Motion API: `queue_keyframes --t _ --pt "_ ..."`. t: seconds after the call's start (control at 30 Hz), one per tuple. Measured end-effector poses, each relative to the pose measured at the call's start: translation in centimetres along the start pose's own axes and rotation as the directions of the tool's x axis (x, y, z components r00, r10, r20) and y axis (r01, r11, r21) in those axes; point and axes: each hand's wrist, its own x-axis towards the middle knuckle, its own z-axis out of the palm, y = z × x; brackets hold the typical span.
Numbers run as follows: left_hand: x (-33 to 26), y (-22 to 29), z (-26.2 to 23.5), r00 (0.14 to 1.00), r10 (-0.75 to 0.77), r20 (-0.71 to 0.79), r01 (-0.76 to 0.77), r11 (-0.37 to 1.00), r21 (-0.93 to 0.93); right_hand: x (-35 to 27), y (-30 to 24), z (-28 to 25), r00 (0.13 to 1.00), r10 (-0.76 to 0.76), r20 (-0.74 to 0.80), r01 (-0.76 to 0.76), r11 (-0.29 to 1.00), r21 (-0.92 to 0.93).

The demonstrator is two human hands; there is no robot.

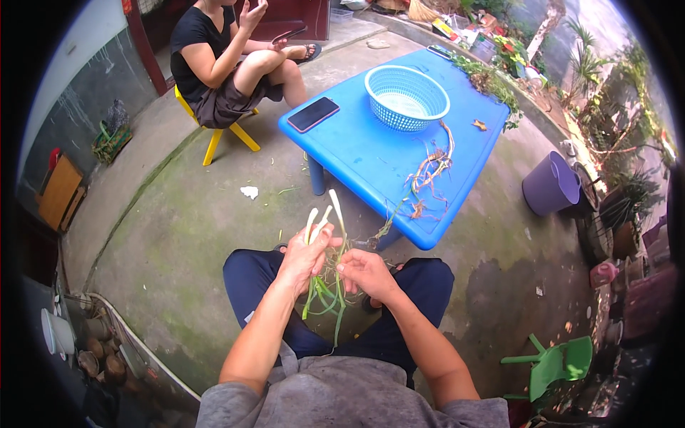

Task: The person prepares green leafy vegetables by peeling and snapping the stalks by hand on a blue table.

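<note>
Two hands at work: both held between the seated person's knees, above the concrete floor (178,235).
Scallions, position: a small bunch of scallions (325,264) sits in the hands, just short of the near corner of the blue table (371,153).
Scallions, axis: long axis close to upright in the picture; white ends point up and away from the person, green leaves hang down toward the lap.
Left hand (305,258): closed around the middle of the bunch, thumb across the stalks, forearm rising from the lower edge.
Right hand (365,272): fingers curled, pinching at the stalks just beside the left hand; whether it grips one stalk or several cannot be told.
Scallions, look: pale cream white shafts, three tips showing above the left hand; thin bright green leaves below, some bent and looping.
Table top: a heap of roots and trimmings (428,175) lies near the near edge; a light blue basket (407,96) stands farther back; a dark phone (312,114) lies at the left corner.
Right of table: a purple bucket (549,185) on the floor.
Far side: another person (225,60) sits on a yellow stool (217,135).
</note>
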Motion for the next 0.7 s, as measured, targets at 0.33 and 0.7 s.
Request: queue_keyframes --t 0.33,0.7 --pt "-1.6 -2.1 -1.4 0.974 -0.112 0.195 0.053 0.957 0.287 -0.3 0.3 -1.0 0.994 -0.065 -0.089 0.087 0.96 0.268" --pt "-2.0 -2.3 -3.6 0.902 -0.292 0.317 0.208 0.94 0.271 0.1 0.3 -5.8 0.954 0.07 -0.292 0.198 0.585 0.786"
